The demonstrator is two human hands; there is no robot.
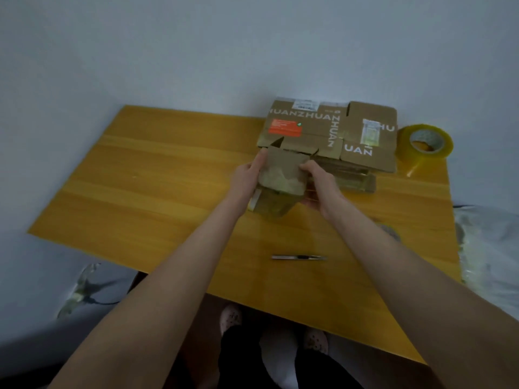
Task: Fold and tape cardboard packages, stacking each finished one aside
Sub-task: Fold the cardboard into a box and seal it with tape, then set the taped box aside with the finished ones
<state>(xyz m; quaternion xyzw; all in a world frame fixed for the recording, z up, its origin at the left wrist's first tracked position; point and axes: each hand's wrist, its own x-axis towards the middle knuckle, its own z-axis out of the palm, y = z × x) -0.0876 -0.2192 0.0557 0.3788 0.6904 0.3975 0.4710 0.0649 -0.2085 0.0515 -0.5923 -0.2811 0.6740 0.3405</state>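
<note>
Now: small cardboard box (281, 175) held between both hands over far middle of table (140, 178), just in front of flat cardboard pile (328, 127). Left hand (247, 175) grips box's left side; right hand (317, 178) curls round its right edge. Tape roll (425, 144) right of pile, near far right corner. Pen (299, 257) lies nearer, well apart from box.

both hands (247, 175) on small cardboard box (282, 175)
</note>
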